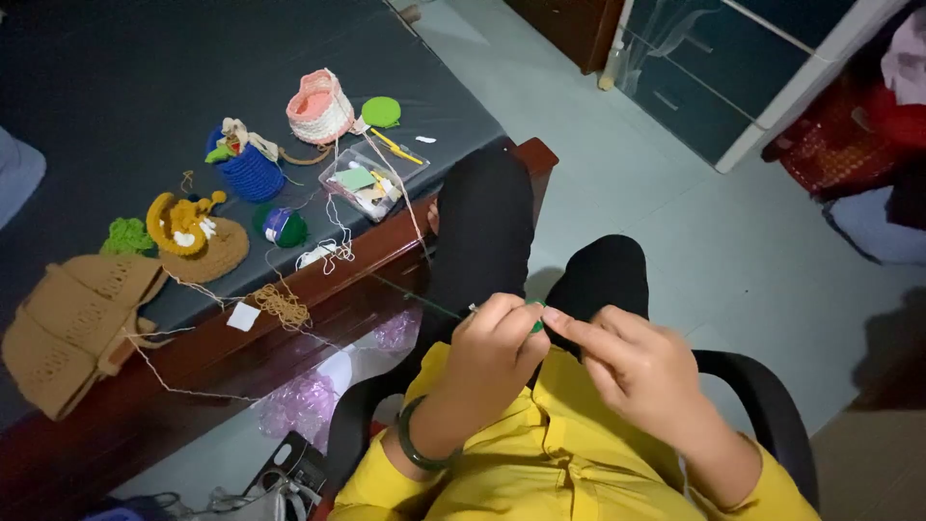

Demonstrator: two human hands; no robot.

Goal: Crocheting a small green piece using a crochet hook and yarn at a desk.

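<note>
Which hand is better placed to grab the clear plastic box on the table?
Left, probably. The left hand is on the table side, nearer the clear plastic box. The right hand sits farther away, and both hands are pinching the small green piece.

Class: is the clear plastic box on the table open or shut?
Open: the clear plastic box shows no lid over its scraps.

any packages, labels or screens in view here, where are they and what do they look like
Clear plastic box: on the dark table top near its front edge, rectangular, lid open, small green and white bits inside.
White paper tag: at the table's wooden edge, small, square.
Pale bottle: on the floor by the cabinet, slim.
No screens seen.
</note>
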